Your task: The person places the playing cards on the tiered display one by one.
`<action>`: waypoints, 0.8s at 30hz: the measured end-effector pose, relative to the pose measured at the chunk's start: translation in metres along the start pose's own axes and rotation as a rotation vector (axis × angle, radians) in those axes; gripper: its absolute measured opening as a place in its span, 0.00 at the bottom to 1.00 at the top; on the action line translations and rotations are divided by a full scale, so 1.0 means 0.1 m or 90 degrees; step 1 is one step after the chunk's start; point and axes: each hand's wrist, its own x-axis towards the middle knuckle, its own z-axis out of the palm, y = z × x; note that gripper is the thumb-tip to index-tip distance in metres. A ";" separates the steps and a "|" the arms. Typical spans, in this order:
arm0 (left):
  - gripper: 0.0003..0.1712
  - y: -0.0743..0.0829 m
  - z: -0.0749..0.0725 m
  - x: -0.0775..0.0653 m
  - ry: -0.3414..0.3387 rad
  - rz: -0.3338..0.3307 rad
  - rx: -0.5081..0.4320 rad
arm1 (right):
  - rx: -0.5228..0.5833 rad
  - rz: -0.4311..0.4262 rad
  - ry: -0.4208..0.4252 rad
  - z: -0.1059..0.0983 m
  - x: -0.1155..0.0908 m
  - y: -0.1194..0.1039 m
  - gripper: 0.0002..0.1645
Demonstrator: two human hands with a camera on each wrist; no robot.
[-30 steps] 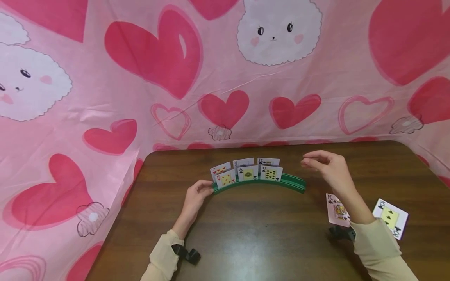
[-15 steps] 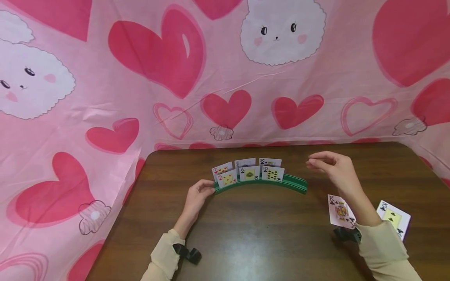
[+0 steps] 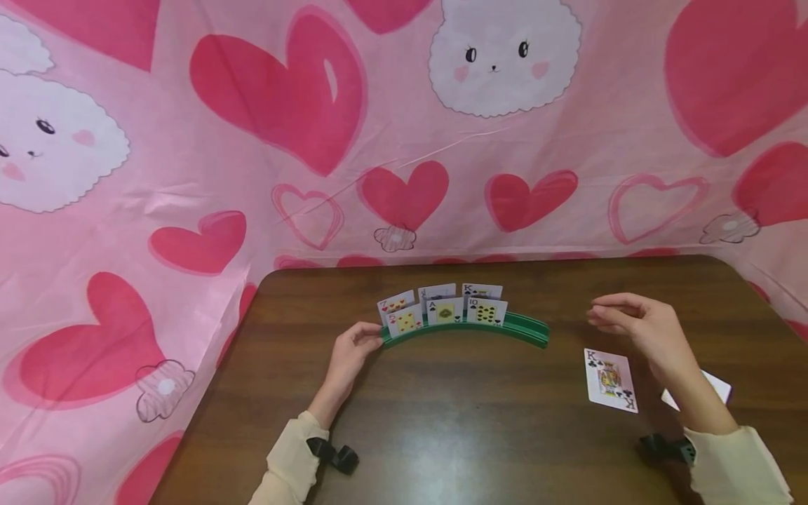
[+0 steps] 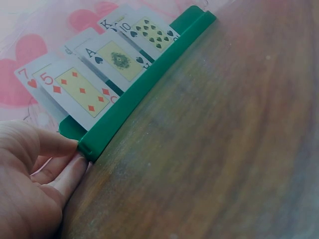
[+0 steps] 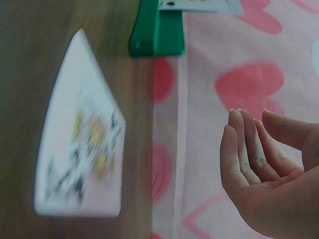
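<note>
A curved green card holder (image 3: 527, 328) stands on the table, bearing two rows of upright playing cards. In front are the five of diamonds (image 4: 79, 92), ace of spades (image 4: 119, 59) and ten of spades (image 4: 152, 32); behind are a seven of hearts (image 4: 31, 79), a king (image 3: 482, 289) and a mostly covered card. My left hand (image 3: 348, 354) pinches the holder's left end between thumb and fingers. Right of the holder, my right hand (image 3: 650, 333) hovers with loosely curled fingers, nothing in it. Below it lies a king of clubs (image 3: 610, 381), face up.
Another playing card (image 3: 716, 386) lies at the right, partly hidden under my right forearm; its face marks do not show. The brown wooden table (image 3: 454, 421) meets a pink heart-print cloth (image 3: 391, 140) at the back and left. Black straps hang at both wrists.
My right hand has moved right and closer to me, away from the holder. The king of clubs now shows whole, while the card at the right is more covered. My left hand stays put.
</note>
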 end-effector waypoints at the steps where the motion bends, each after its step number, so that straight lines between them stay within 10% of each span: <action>1: 0.12 0.00 0.00 0.00 0.001 -0.001 -0.001 | 0.016 0.004 -0.002 -0.04 -0.02 0.02 0.14; 9: 0.12 -0.04 -0.01 0.00 0.000 -0.005 -0.006 | -0.122 0.063 -0.052 -0.25 -0.09 0.15 0.08; 14: 0.12 -0.04 0.00 0.00 -0.002 -0.005 -0.005 | -0.231 0.082 -0.129 -0.27 -0.08 0.24 0.27; 24: 0.12 0.00 -0.01 0.00 0.003 0.002 -0.002 | -0.317 0.074 -0.244 -0.31 -0.05 0.33 0.31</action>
